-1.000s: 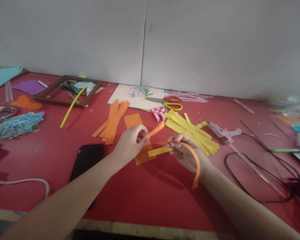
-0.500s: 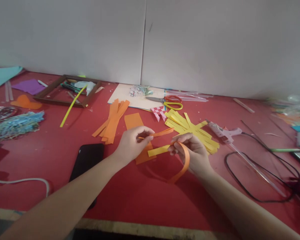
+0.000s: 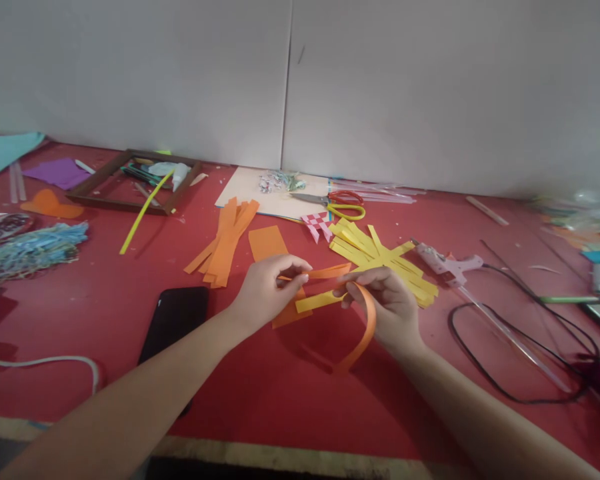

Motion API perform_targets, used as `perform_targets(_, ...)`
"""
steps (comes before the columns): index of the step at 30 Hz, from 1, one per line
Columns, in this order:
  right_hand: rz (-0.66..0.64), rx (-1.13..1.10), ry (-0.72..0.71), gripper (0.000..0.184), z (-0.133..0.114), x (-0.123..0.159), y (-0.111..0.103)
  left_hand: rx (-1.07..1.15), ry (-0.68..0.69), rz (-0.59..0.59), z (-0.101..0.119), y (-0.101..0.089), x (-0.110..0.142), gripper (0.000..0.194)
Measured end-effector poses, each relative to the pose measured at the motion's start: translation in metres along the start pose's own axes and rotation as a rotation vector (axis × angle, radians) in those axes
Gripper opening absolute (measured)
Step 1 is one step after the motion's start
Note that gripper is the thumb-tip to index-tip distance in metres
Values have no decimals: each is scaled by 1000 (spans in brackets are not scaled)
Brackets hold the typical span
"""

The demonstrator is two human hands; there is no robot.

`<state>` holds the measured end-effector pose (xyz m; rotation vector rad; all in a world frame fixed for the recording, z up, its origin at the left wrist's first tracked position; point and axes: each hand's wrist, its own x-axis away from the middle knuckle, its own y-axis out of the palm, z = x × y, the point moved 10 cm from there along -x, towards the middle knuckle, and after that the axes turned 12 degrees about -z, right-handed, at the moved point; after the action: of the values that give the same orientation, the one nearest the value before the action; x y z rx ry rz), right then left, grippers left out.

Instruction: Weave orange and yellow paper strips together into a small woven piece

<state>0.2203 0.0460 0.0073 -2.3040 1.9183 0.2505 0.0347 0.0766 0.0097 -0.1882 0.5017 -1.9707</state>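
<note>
While both hands are raised over the red table (image 3: 280, 407), what catches my eye from where I stand is the narrow gap between their fingertips. The left hand (image 3: 265, 290) has thumb and finger pinched on one end of an orange strip (image 3: 329, 272), whose long axis runs nearly level, off to the right. Its free end comes out just beside the fingertips of the right hand (image 3: 393, 303), so that hand is the nearer one to it; whether they touch, I can't tell. The right hand has its own thumb and fingers closed on a second orange strip (image 3: 369, 320), which bows out from the grip, then droops and curls back leftward toward the table's near edge. Below the gap, a short yellow strip (image 3: 320, 301) crosses the orange card (image 3: 266, 241), its right end meeting the right fingertips in my line of sight, though I can't make out if it's gripped too. Beyond the right hand sits the pile of yellow strips (image 3: 375, 250).
</note>
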Motion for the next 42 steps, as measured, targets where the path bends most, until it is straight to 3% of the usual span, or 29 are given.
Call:
perform_targets(5, 6, -14, 41, 15, 12, 1, -5, -18, -85, 21, -12, -3, -1, 12)
perform_targets(10, -1, -45, 87, 16, 19, 0, -5, -311, -167, 25, -17, -12, -1, 10)
perform_targets(13, 8, -9, 113, 19, 21, -1, -4, -498, -160, 44, -10, -17, 0, 10)
perform_targets(15, 4, 33, 141, 21, 22, -1, -3, -553, -70, 95, 5, -19, 1, 13)
perform_targets(17, -23, 101, 152, 22, 22, -2, 0, -474, 56, 95, 21, -15, 3, 17)
perform_targets(19, -62, 204, 139, 21, 19, -2, 6, -268, 126, -32, 28, -2, 3, 22)
perform_targets(22, -134, 319, 147, 21, 16, 0, 16, 50, 93, -264, 26, 24, 3, 31)
perform_targets(24, -181, 305, 180, 24, 19, 2, 22, 154, 55, -316, 21, 32, 4, 41)
perform_targets(32, -125, 425, 117, 10, 10, -1, 15, 335, -47, -416, 7, 43, 7, 55)
perform_targets(38, -130, 555, 74, 12, 0, 0, 18, 295, 1, -365, 15, 39, 5, 21)
perform_targets(42, -112, 597, -83, 10, -18, -1, 21, 310, -33, -323, 9, 34, 2, 20)
